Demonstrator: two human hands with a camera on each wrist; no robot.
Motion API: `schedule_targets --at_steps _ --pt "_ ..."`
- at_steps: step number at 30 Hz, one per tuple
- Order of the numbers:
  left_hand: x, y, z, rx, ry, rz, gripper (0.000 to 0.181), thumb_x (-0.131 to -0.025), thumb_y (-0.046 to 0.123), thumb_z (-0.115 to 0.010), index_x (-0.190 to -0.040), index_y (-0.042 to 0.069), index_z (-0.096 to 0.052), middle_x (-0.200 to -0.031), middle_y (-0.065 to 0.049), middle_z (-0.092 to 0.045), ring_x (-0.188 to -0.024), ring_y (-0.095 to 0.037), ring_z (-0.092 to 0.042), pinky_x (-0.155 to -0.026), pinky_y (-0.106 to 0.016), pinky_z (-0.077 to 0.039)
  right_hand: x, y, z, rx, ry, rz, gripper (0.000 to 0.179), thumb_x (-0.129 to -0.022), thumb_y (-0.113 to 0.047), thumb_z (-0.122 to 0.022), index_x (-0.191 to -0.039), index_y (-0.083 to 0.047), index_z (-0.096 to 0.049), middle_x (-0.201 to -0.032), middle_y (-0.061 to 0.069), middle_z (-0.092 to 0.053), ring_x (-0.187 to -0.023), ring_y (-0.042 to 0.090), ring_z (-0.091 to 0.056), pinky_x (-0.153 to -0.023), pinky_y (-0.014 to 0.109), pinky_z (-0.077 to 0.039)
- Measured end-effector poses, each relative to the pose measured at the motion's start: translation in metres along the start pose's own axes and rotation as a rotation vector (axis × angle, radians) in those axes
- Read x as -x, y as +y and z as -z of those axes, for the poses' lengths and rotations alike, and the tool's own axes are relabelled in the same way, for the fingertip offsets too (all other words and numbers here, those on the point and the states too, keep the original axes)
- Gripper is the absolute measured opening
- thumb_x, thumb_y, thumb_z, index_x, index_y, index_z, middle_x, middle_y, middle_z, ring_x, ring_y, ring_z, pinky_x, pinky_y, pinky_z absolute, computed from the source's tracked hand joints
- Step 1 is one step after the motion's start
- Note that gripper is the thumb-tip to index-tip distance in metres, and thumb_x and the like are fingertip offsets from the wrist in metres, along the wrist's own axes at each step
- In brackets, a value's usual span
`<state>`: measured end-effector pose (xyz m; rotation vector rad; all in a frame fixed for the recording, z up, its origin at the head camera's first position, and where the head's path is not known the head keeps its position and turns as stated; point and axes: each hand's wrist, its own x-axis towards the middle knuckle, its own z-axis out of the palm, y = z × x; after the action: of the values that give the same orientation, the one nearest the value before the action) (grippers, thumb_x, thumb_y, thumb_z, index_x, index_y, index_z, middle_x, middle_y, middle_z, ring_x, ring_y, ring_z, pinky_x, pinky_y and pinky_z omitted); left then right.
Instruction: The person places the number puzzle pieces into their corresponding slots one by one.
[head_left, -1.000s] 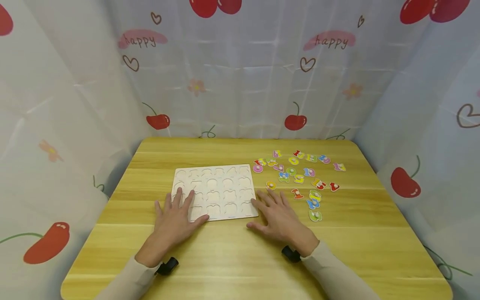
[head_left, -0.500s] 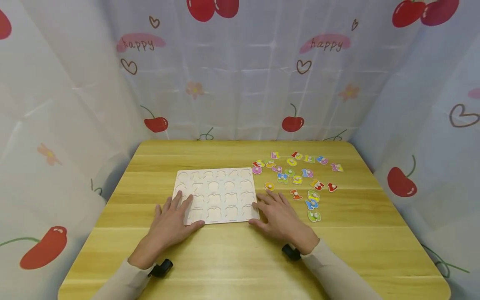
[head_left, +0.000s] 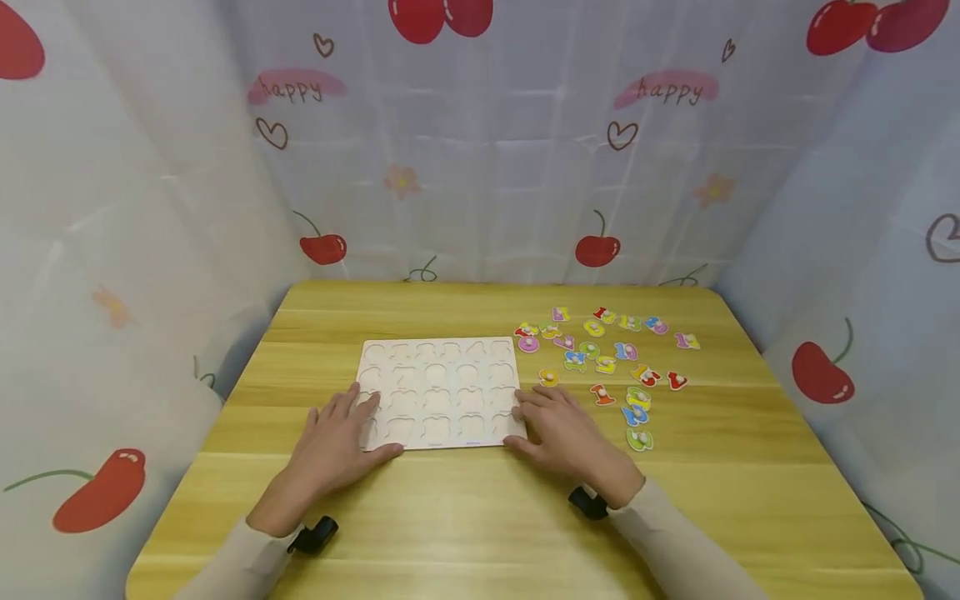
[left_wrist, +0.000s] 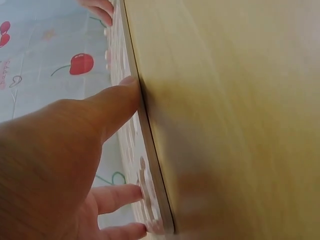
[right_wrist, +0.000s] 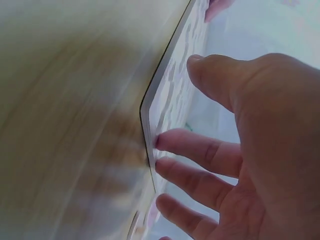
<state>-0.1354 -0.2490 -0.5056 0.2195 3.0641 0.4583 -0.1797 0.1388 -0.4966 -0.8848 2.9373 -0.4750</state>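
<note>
A pale wooden puzzle board (head_left: 453,387) with shaped recesses lies flat near the middle of the table. My left hand (head_left: 330,446) rests at its front-left corner, fingers spread and relaxed; in the left wrist view, the thumb (left_wrist: 117,102) touches the near edge. At the opposite side, my right hand (head_left: 566,437) touches the right edge with loosely bent fingers (right_wrist: 200,150). Beyond that hand lie several colourful number pieces with small knobs, among them a red 1 (head_left: 602,394), an orange piece (head_left: 549,377) and a green piece (head_left: 640,439).
The light wooden table (head_left: 450,517) has rounded corners. White curtains (head_left: 480,208) printed with cherries and hearts surround its back and sides. A small black wrist camera (head_left: 313,535) sits on the left wrist, and a second black camera (head_left: 588,502) on the right.
The board has turned slightly clockwise, its edges now squarer to the table. My left hand has drawn back toward its left edge; my right thumb has come onto the front-right corner.
</note>
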Motion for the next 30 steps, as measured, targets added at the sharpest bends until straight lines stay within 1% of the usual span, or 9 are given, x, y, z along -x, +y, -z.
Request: schedule_targets --at_steps 3,5,8,10,14,18,21,24,30 --pt "-0.001 -0.004 0.004 -0.001 0.003 0.005 0.102 -0.097 0.071 -0.086 -0.172 0.008 -0.057 -0.183 -0.032 -0.041 -0.166 -0.06 -0.045 -0.128 -0.09 -0.03 -0.013 0.003 0.003 -0.032 0.032 0.022 0.037 -0.11 -0.039 -0.082 -0.129 -0.007 -0.083 -0.154 0.017 -0.078 -0.148 0.046 -0.068 -0.131 0.065 -0.046" --pt "-0.002 -0.006 0.004 0.005 0.0 -0.003 0.101 -0.097 0.071 -0.086 -0.171 0.009 -0.058 -0.182 -0.032 -0.043 -0.165 -0.059 -0.046 -0.128 -0.089 -0.031 -0.024 0.009 0.007 -0.055 0.092 0.01 0.035 -0.11 -0.033 -0.084 -0.13 -0.005 -0.084 -0.144 0.017 -0.082 -0.137 0.044 -0.074 -0.122 0.064 -0.055" --pt "-0.003 -0.008 0.005 0.007 -0.001 -0.021 0.101 -0.096 0.071 -0.087 -0.17 0.008 -0.059 -0.18 -0.033 -0.046 -0.164 -0.058 -0.047 -0.129 -0.083 -0.036 -0.046 0.027 0.015 -0.078 0.181 -0.051 0.035 -0.109 -0.024 -0.084 -0.137 -0.002 -0.082 -0.136 0.021 -0.082 -0.124 0.044 -0.078 -0.107 0.062 -0.063" --pt "-0.003 -0.01 0.005 0.004 0.004 -0.031 0.101 -0.095 0.071 -0.088 -0.169 0.008 -0.06 -0.179 -0.033 -0.048 -0.164 -0.057 -0.049 -0.13 -0.078 -0.039 -0.062 0.041 0.02 -0.092 0.199 -0.1 0.036 -0.11 -0.02 -0.082 -0.14 0.0 -0.08 -0.138 0.025 -0.079 -0.119 0.043 -0.077 -0.101 0.06 -0.065" --pt "-0.004 -0.012 0.004 0.006 0.004 -0.035 0.101 -0.093 0.071 -0.09 -0.167 0.009 -0.063 -0.178 -0.032 -0.049 -0.163 -0.057 -0.05 -0.13 -0.073 -0.043 -0.092 0.065 0.023 -0.116 0.163 -0.152 0.034 -0.112 -0.017 -0.08 -0.14 0.002 -0.079 -0.128 0.024 -0.078 -0.108 0.037 -0.073 -0.096 0.054 -0.065" --pt "0.0 -0.014 0.005 0.022 -0.016 -0.026 0.103 -0.089 0.073 -0.092 -0.166 0.011 -0.065 -0.178 -0.032 -0.049 -0.16 -0.061 -0.051 -0.127 -0.074 -0.046 -0.11 0.076 0.02 -0.145 0.117 -0.161 0.029 -0.112 -0.017 -0.08 -0.134 0.002 -0.081 -0.117 0.019 -0.081 -0.106 0.031 -0.074 -0.099 0.051 -0.065" --pt "0.003 -0.013 0.006 0.031 -0.028 -0.033 0.103 -0.087 0.074 -0.094 -0.165 0.013 -0.067 -0.178 -0.031 -0.05 -0.158 -0.061 -0.053 -0.124 -0.074 -0.048 -0.117 0.08 0.016 -0.168 0.102 -0.174 0.023 -0.112 -0.014 -0.08 -0.128 0.001 -0.083 -0.114 0.017 -0.083 -0.103 0.03 -0.075 -0.099 0.049 -0.066" --pt "0.006 -0.009 0.008 0.037 -0.031 -0.051 0.102 -0.084 0.075 -0.096 -0.161 0.013 -0.07 -0.176 -0.03 -0.053 -0.155 -0.059 -0.056 -0.121 -0.074 -0.052 -0.121 0.083 0.015 -0.189 0.1 -0.203 0.016 -0.111 -0.01 -0.078 -0.123 -0.001 -0.083 -0.11 0.016 -0.082 -0.096 0.027 -0.074 -0.091 0.044 -0.065" --pt "0.01 0.006 0.006 0.036 -0.036 -0.057 0.1 -0.078 0.077 -0.099 -0.152 0.015 -0.075 -0.169 -0.029 -0.054 -0.145 -0.052 -0.064 -0.11 -0.069 -0.061 -0.124 0.082 0.018 -0.2 0.107 -0.233 0.01 -0.111 -0.009 -0.079 -0.116 -0.001 -0.082 -0.102 0.014 -0.077 -0.091 0.027 -0.067 -0.085 0.04 -0.058"
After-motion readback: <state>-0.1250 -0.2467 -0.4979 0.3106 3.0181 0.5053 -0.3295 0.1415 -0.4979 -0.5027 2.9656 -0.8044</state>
